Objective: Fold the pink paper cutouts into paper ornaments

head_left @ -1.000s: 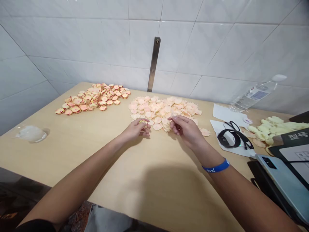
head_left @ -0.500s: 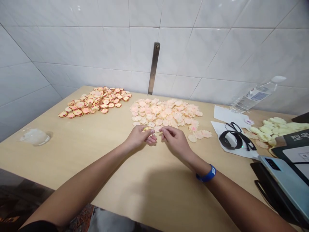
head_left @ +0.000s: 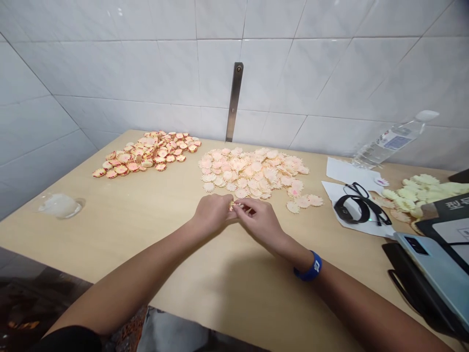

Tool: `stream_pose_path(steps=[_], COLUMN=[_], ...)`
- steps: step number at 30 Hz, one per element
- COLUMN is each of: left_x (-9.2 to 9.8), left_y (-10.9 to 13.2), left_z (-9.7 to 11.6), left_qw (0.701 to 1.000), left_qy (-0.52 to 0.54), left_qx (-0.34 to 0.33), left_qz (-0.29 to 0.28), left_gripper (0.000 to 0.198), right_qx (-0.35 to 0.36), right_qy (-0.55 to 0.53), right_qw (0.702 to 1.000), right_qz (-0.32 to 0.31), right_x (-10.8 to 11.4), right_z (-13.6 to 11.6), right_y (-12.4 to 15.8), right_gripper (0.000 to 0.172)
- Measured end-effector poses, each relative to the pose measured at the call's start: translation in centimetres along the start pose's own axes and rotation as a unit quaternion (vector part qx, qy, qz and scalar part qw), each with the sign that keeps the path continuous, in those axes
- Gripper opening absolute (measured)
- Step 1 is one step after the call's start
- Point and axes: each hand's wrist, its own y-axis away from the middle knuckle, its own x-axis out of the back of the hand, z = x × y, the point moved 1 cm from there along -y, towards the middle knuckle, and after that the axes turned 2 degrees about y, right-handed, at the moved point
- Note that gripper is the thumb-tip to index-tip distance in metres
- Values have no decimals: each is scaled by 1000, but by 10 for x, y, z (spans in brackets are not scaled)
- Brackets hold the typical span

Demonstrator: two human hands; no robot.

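Note:
My left hand [head_left: 213, 213] is closed around a small yellowish flower-shaped piece [head_left: 231, 207], of which only a bit of edge shows. My right hand [head_left: 261, 220] meets it from the right, thumb and forefinger pinched together at that same piece; a blue wristband [head_left: 309, 266] circles the wrist. The fingers hide most of what is held. Just beyond both hands spreads a heap of pale pink flower-shaped pieces [head_left: 252, 171] with scalloped edges. Farther left lies a pile of thicker pieces [head_left: 148, 152] with red and yellow rims.
A glass with whitish contents [head_left: 60, 206] stands at left. On the right are white paper [head_left: 339, 215], a black smart band [head_left: 350, 209], glasses [head_left: 381, 215], a tilted plastic bottle [head_left: 390, 144], pale green pieces [head_left: 414, 193] and a phone [head_left: 434, 266]. Tiled wall [head_left: 154, 73] bounds the back.
My hands have come together: the right fingertips, apart from the left hand before, now touch the piece there. The left hand has turned, its back now facing up.

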Motion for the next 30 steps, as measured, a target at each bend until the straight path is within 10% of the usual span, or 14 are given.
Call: stream_pose_path(steps=[8,17,30], left_x=[-3,1,-3], left_y=[-10,-16,-21], left_z=[-10,-11,-20], left_qw=[955,803,790], left_qy=[295,589,591], left_qx=[-19,87,162], left_qz=[-22,-33,19], left_gripper=[42,22,22], right_qx=[-6,53,74], right_qy=[18,134,45], right_qw=[999,970,992], right_qz=[46,195,96], right_x=[20,50,21], right_z=[21,60,25], right_y=[-15,-42,-18], right_gripper=[27,40,27])
